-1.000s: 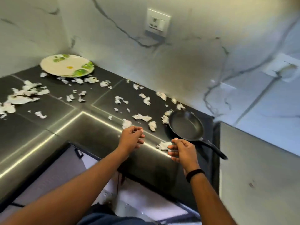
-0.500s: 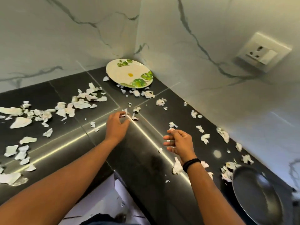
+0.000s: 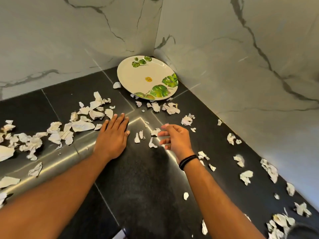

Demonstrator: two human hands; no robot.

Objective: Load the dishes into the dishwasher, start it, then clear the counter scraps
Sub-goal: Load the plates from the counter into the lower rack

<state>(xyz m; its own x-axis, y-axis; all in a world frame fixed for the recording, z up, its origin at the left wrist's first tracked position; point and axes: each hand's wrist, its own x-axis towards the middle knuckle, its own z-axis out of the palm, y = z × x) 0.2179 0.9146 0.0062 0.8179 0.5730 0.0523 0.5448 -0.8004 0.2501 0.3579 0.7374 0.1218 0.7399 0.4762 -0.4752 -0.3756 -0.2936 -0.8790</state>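
Left hand (image 3: 112, 135) flat on counter (image 3: 138, 178); right hand (image 3: 176, 135) loosely open, empty, above scraps (image 3: 82, 125); plate (image 3: 146, 78) at 12 o'clock.

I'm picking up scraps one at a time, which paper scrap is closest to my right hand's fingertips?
The small white scrap just left of the right hand, on the bright seam, almost touching its fingertips. Other scraps lie clearly farther off.

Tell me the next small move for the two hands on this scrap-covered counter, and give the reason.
Probably sweep the left hand, which lies flat on the black counter, rightward so it pushes the nearby paper scraps toward the right hand. That hand hovers with loosely curled fingers over a few small scraps, ready to gather them. Scraps lie scattered on both sides.
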